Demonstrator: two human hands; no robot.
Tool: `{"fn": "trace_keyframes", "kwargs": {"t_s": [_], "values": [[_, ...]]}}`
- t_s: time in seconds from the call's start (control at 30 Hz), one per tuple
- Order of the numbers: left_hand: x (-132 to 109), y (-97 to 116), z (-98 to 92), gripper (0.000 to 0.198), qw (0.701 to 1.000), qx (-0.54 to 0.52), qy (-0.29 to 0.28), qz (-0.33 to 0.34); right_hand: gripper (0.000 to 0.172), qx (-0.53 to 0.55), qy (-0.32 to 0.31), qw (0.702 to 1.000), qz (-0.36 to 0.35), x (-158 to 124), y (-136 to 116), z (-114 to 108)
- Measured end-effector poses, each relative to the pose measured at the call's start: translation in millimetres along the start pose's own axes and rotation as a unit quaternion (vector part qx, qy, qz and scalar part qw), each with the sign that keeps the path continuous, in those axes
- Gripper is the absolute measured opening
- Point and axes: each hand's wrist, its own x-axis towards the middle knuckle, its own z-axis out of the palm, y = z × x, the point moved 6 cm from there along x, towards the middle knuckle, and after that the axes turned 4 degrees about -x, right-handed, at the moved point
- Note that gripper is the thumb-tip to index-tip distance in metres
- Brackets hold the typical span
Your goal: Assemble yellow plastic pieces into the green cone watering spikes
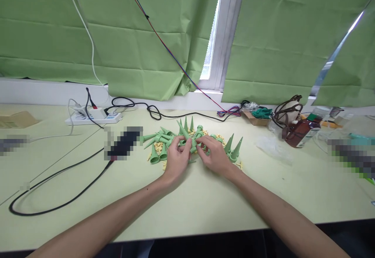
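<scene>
My left hand (176, 159) is closed around a green plastic cone spike (183, 130), its point tilted up and to the left. Close by on the right, my right hand (216, 157) has its thumb and fingers pinched at the cone's wide end. Whatever lies between those fingertips is too small or hidden to make out. Around both hands lie several more green cones (154, 154), some standing point up, others on their sides. Small yellow plastic pieces (158, 147) are scattered among them, partly covered by my hands.
Left of the pile lies a blurred dark device (124, 143) with a looping black cable (58, 209). A white power strip (88, 118) sits at the back. To the right are a clear plastic bag (274, 148), a brown bottle (303, 132) and a small cardboard box (256, 119).
</scene>
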Motion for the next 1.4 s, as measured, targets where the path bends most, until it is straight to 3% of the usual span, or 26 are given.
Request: {"fn": "trace_keyframes", "kwargs": {"t_s": [0.17, 0.33, 0.6, 0.77, 1.1, 1.4], "values": [[5.5, 1.2, -4.2, 0.031, 1.000, 0.018, 0.010, 0.007, 0.021, -0.047, -0.026, 0.998, 0.033, 0.0, 8.7, 2.4], [4.4, 0.2, -4.2, 0.030, 0.998, 0.053, 0.006, 0.014, 0.013, -0.113, -0.091, 0.988, 0.045, -1.9, 17.2, 10.7], [-5.3, 14.7, 2.4, 0.024, 0.982, 0.148, -0.013, 0.116, 0.009, -0.158, -0.164, 0.973, 0.036, -5.5, 16.4, 19.2], [-8.7, 18.5, 6.7, 0.023, 0.968, 0.190, -0.030, 0.164, 0.011, -0.164, -0.176, 0.970, 0.024, -7.6, 18.7, 22.3], [-7.6, 20.4, 6.4, 0.026, 0.965, 0.206, -0.023, 0.161, 0.013, -0.173, -0.190, 0.966, 0.016, -8.3, 18.9, 25.8], [-7.5, 29.2, 6.1, 0.014, 0.924, 0.292, -0.009, 0.246, 0.007, -0.151, -0.197, 0.968, 0.035, -7.8, 18.2, 25.8]]}}
